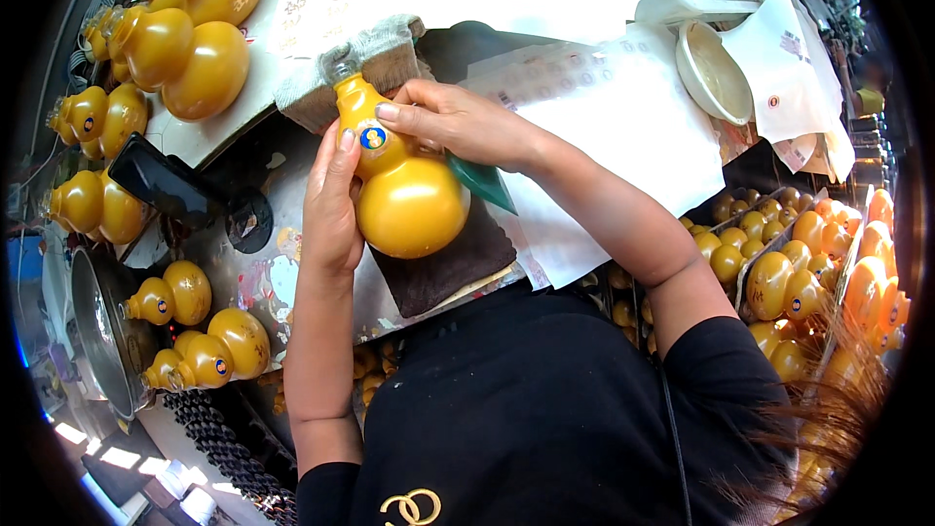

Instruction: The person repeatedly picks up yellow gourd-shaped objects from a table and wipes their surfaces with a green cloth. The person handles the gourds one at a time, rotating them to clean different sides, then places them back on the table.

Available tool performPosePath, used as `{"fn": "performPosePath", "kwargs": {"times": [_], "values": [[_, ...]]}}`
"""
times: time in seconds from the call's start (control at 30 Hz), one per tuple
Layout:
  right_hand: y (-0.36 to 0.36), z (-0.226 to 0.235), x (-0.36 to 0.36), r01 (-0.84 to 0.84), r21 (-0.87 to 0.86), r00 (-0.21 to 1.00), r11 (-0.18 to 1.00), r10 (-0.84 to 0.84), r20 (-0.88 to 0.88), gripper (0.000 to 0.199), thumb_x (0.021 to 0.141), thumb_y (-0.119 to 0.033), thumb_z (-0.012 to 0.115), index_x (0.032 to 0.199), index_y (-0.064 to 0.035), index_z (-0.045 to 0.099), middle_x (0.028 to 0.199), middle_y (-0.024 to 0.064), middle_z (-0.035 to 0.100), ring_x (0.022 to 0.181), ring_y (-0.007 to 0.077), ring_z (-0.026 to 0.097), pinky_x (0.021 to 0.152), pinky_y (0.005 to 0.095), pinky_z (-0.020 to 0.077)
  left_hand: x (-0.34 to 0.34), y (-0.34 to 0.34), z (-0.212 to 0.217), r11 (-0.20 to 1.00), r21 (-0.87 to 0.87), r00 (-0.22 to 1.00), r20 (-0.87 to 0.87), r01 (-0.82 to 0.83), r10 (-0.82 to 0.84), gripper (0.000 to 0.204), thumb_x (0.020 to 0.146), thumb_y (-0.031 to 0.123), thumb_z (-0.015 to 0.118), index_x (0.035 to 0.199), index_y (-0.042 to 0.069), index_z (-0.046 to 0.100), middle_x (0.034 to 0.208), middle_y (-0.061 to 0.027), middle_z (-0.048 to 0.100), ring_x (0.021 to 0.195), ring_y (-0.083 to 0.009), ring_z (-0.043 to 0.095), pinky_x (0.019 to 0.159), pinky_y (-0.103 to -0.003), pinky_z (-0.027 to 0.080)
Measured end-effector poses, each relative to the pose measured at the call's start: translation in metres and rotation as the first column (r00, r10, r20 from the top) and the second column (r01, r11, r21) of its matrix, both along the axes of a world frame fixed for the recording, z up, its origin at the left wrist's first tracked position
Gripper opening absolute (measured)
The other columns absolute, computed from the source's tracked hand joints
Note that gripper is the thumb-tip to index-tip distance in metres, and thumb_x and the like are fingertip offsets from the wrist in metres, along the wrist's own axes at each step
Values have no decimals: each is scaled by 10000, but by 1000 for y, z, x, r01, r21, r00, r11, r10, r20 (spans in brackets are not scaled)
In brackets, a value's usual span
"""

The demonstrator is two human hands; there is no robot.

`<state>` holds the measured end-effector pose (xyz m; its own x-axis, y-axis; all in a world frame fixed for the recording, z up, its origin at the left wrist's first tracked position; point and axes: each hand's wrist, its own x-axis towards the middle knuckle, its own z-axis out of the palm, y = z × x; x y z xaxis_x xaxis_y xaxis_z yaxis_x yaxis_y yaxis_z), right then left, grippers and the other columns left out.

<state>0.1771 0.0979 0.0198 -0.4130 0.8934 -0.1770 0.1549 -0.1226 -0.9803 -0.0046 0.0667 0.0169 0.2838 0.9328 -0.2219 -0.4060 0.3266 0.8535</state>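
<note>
A glossy golden gourd-shaped bottle with a small round blue sticker near its neck lies across a dark brown cloth on the work surface. My left hand cups its left side, thumb next to the sticker. My right hand presses on the upper bulb from the right, fingers over the neck. The bottle's top rests against a folded grey towel. A green paper piece pokes out under my right wrist.
More golden gourd bottles are piled at the upper left, others at the lower left. A crate of gourds stands at right. White sheets, a white bowl, a black phone and a metal pot surround the workspace.
</note>
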Motion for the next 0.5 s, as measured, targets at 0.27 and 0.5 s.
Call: {"fn": "performPosePath", "kwargs": {"times": [0.27,0.5], "values": [[0,-7,-4,4,160,988,987,-29,154,574,867,-563,599,1029,-14,560,772,30,528,675,90,479,613,230,395,-2,2,-1,1000,-16,1000,25,-15,16,443,1017,257,398,1379,5,365,1270,-113,524,1172,-171,513,1011,-309,398],[-3,-1,7,-40,-81,990,996,29,-137,462,894,-452,625,1081,-33,572,802,-3,564,706,38,496,604,198,394,-3,2,-3,1000,5,999,35,1,-1,441,1019,261,390,1374,1,370,1261,-116,530,1162,-172,522,1006,-308,408]]}}
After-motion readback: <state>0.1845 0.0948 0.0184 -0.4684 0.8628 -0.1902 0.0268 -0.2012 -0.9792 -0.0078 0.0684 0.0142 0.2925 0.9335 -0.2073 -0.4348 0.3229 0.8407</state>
